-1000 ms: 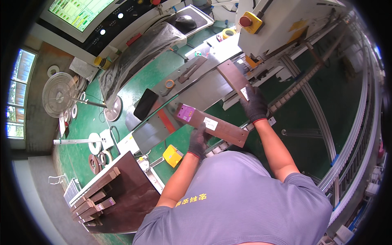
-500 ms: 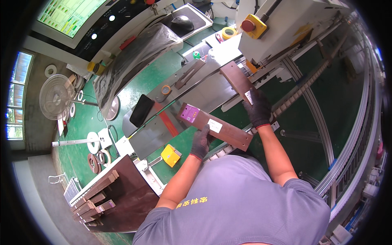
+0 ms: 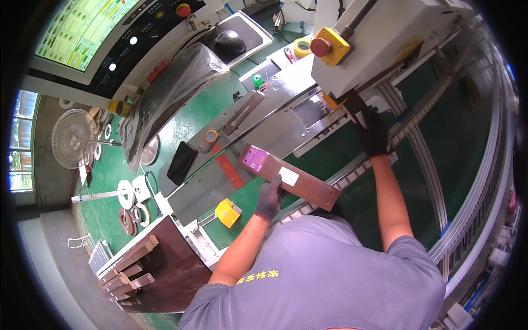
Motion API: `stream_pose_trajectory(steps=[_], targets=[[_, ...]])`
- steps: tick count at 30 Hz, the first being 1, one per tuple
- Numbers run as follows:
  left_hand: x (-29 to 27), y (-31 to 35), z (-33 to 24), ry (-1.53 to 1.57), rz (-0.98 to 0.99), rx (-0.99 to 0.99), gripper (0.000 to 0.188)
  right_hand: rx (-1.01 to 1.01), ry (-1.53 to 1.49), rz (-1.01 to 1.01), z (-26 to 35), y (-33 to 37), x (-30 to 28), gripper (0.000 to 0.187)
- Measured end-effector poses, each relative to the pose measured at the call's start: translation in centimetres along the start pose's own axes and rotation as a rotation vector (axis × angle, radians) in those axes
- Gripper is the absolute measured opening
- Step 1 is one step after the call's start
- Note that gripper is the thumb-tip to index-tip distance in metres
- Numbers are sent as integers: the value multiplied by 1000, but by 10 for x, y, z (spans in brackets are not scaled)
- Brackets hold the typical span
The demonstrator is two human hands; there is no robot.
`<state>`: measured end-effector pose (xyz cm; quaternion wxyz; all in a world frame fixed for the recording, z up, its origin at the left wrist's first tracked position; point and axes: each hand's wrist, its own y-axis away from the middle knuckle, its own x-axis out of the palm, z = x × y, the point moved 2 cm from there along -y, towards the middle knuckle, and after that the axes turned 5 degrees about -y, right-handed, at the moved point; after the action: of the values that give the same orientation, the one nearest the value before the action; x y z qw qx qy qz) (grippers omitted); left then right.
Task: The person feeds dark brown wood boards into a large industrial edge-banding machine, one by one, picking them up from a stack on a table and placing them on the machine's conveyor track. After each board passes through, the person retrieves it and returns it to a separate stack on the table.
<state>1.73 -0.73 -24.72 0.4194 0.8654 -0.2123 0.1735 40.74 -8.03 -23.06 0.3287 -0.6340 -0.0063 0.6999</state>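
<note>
The head view showed the left hand (image 3: 269, 197), gloved in dark grey, closed on the near edge of a long brown panel (image 3: 290, 177) that lay slantwise over the green machine bed (image 3: 330, 157), a purple tag at its far-left end and a white label near its middle. The right hand (image 3: 374, 135), also gloved, was stretched out to the far right, its fingers wrapped around a second brown strip (image 3: 356, 110) where it met the mouth of the white machine housing (image 3: 385, 38) under the yellow box with the red stop button (image 3: 329, 47).

A second before, that right hand had held the strip nearer the body, with the strip standing clear of the housing; since then the arm had reached farther and most of the strip had passed out of sight under the housing. The panel under the left hand had barely shifted. In my judgement one piece was being fed in while the other waited its turn.

To the left lay a black phone (image 3: 181, 162), a yellow tape measure (image 3: 227, 213), and stacked brown offcuts (image 3: 129, 264) at the near left.
</note>
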Motion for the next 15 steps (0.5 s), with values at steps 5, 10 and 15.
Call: stream_pose_trajectory(steps=[5,10,15], targets=[[3,-12,6,14,1,-27,42,95,-13,78,-54,-22,0,59],[15,-21,10,-27,67,37,44,185,305,-140,-85,-29,2,55],[13,-3,3,-107,94,111,42,65,-523,301,105,5,-76,49]])
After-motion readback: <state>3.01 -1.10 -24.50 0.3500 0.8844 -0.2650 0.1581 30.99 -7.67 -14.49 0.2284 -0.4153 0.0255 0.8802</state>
